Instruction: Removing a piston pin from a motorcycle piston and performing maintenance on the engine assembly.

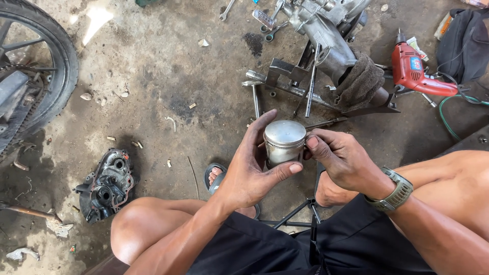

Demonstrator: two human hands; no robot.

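Note:
A shiny metal piston, upright with its flat crown facing up, is held above the concrete floor between both hands. My left hand wraps around its left side and front, thumb across the skirt. My right hand touches its right side with fingertips curled against it; a green watch sits on that wrist. My knees and black shorts fill the lower part of the view.
A grey engine block with a brown rag rests on a metal stand ahead, with wrenches and a hammer around it. A red power drill lies right, a black engine cover left, a motorcycle wheel far left.

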